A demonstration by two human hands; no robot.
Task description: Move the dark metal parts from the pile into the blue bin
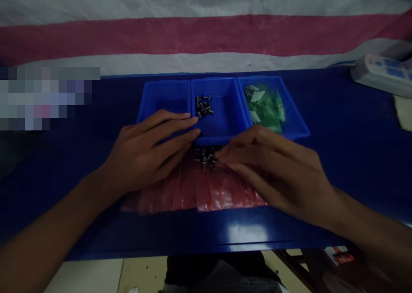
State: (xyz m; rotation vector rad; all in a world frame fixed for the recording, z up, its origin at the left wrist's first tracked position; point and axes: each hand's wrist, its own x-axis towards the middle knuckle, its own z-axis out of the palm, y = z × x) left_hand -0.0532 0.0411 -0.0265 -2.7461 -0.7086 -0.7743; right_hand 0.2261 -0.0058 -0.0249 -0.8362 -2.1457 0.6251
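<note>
Small screw pile [204,162] between the hands, on red plastic bags [206,194], just below the middle blue bin [225,119]. Shanks point several ways — no shared axis. Right hand [283,168] nearer: fingertips bunched at pile's right edge; grip unclear. Left hand [141,155] loosely spread by the bin's left wall — underside hidden, hold unclear.

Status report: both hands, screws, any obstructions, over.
Left hand by middle bin, fingers extended. Right hand at loose screws on red plastic bags, grip unclear. Middle bin's near wall just beyond screws.
</note>
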